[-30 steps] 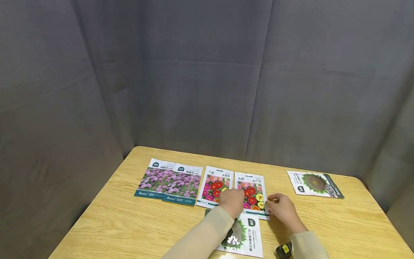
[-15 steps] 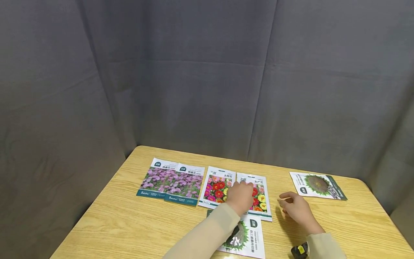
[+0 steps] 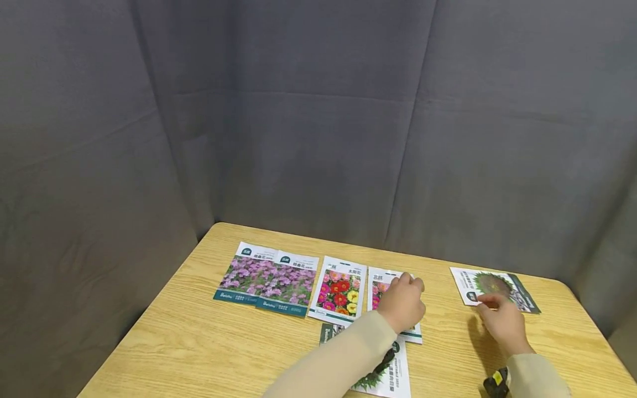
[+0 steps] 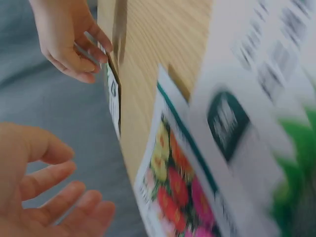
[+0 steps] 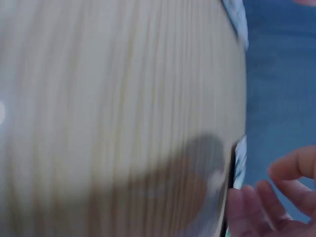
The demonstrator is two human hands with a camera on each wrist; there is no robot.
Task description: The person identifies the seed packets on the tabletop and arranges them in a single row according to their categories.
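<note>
My left hand (image 3: 404,303) is over a seed packet with red and yellow flowers (image 3: 380,288), covering much of it. In the left wrist view its fingers (image 4: 54,202) are loosely bent with nothing between them. My right hand (image 3: 504,326) is at the near edge of a sunflower seed packet (image 3: 492,283) on the right of the table. Its fingers (image 5: 242,210) are apart from the thumb; whether they touch the packet I cannot tell. A second sunflower packet (image 3: 398,378) lies sideways under my left forearm, partly hidden.
Another red-flower packet (image 3: 340,290) lies just left of the covered one. Two purple-flower packets (image 3: 288,283) overlap at the far left of the wooden table (image 3: 209,354). Grey curtains (image 3: 308,138) hang behind the table.
My right hand has left the right red-flower packet's edge and moved right to the far sunflower packet. My left hand has shifted right and lifted somewhat. The packets look unmoved.
</note>
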